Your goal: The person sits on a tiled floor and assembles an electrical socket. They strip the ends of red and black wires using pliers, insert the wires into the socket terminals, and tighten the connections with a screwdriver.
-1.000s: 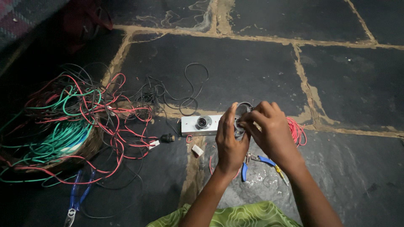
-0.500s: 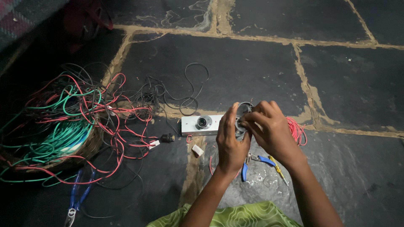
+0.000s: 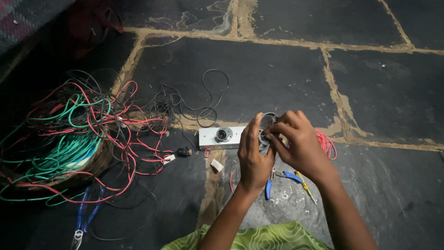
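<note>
— What are the hands doing?

— The left hand and the right hand meet just above a white switch board lying on the dark stone floor. Both close around a small round grey fitting, fingers pinched on its rim. Only its upper arc shows; the fingers hide the rest.

— What lies around them?

— At six o'clock from the hands, blue-handled pliers and a yellow-handled screwdriver rest on the floor, partly behind the wrists. At three o'clock, a bunch of red wire peeks out behind the right hand. At nine o'clock, past the board, sit a small black plug and a little white block.

— And farther left?

— A big tangle of red, green and black wires spills over a woven basket. Thin black wire loops at eleven o'clock. Blue-handled cutters lie at eight o'clock, well apart.
</note>
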